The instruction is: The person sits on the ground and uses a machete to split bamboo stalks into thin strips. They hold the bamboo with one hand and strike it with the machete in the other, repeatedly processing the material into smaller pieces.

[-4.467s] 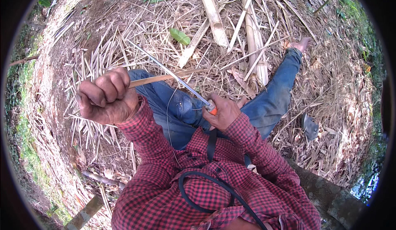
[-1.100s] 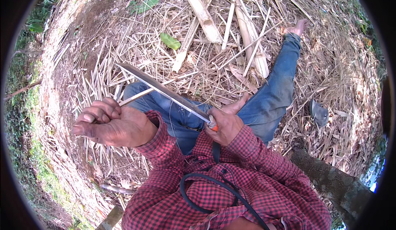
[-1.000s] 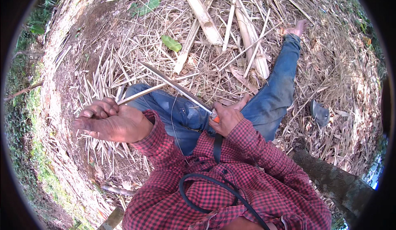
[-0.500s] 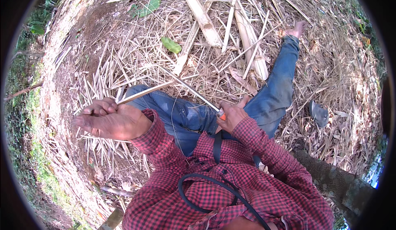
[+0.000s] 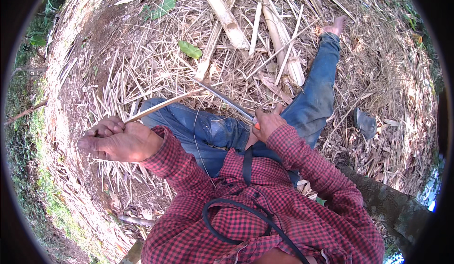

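Observation:
My left hand (image 5: 120, 138), palm turned up at the left, has its fingers curled on a thin pale bamboo strip (image 5: 163, 105). The strip slants up to the right above my bent knee. Closed on the orange handle of a long narrow knife (image 5: 256, 122) is my right hand (image 5: 268, 125), low over my lap. The knife's blade (image 5: 227, 101) points up to the left and crosses the strip near the strip's far end. Whether the blade touches the strip, I cannot tell.
Split bamboo pieces (image 5: 279, 32) lie beyond my legs. Many cut strips (image 5: 113, 98) are heaped beside my left knee. A green leaf (image 5: 190, 49) rests on the litter. My bare foot (image 5: 336, 26) stretches out at the far right, and a grey shoe-like object (image 5: 365, 123) lies nearer.
My left hand has moved a little to the left with the strip. The knife has shifted slightly, and more of its blade's flat side shows. Both hands keep their hold.

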Motion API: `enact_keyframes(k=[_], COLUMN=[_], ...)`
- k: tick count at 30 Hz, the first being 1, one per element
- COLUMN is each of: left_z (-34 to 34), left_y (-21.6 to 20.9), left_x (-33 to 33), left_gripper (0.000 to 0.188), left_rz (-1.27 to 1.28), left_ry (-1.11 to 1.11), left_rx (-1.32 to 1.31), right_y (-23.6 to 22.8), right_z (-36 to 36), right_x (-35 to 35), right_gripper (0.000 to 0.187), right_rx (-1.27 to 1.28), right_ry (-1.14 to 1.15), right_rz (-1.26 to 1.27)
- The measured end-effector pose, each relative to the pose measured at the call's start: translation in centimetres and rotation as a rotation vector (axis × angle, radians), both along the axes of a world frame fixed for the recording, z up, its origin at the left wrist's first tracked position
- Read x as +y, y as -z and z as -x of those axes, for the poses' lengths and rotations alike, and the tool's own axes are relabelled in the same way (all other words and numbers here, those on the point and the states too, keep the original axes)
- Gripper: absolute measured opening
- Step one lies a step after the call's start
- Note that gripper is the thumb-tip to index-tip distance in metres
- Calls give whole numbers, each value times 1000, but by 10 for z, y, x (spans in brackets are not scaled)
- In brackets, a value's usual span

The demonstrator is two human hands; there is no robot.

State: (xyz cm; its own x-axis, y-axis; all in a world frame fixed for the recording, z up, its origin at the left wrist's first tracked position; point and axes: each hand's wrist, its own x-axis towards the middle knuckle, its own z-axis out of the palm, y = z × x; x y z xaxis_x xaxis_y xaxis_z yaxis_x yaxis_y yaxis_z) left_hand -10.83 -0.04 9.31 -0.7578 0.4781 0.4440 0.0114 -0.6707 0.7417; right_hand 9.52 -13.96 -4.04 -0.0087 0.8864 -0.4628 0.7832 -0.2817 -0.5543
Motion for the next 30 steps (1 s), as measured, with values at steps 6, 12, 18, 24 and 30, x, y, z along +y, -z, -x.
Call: enact_keyframes(k=[6, 12, 18, 24, 30], left_z=[13, 20, 7, 14, 8], left_y=[7, 9, 1, 4, -4], left_x=[-1, 6, 2, 0, 1], left_gripper=[38, 38, 39, 37, 35], left_rz=[-38, -50, -36, -90, -228], left_ry=[30, 51, 92, 303, 817], left_rx=[37, 41, -20, 1, 42], right_y=[-18, -30, 17, 15, 39], right_z=[-2, 1, -16, -11, -32], right_x=[-3, -7, -4, -9, -14], right_gripper=[36, 48, 39, 45, 46], right_rx=[44, 12, -72, -49, 27], right_ry=[-27, -4, 131, 89, 96], right_rz=[-10, 125, 122, 183, 145])
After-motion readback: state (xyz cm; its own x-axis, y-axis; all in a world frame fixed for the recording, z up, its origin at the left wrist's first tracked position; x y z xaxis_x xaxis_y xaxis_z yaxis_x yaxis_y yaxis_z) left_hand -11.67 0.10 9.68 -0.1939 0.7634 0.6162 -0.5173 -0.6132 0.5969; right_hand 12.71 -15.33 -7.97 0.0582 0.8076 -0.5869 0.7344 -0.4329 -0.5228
